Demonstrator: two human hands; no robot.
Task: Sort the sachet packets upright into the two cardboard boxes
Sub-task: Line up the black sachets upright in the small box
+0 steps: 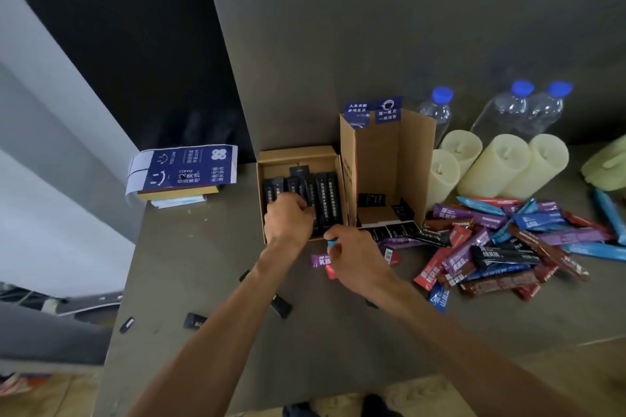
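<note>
Blue carton [189, 167]: we read "YOU CAN" and "COFFEE".
Left box [294, 154]: black sachets [323, 200] stood upright inside.
Left hand [288, 220]: curled on those sachets.
Right hand [355, 261]: pinched a blue sachet [332, 242].
Loose pile [508, 247]: lay right of taller box [379, 152].

Purple sachet [320, 261] — half-hidden by right hand [352, 261]

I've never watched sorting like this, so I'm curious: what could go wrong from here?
1. The left hand is in among the upright black packets in the low box; a nudge could tip the row over.
2. The right hand pinches a blue packet only by its tip, so it might slip.
3. The tall box looks nearly empty, so a bump may topple it.
</note>
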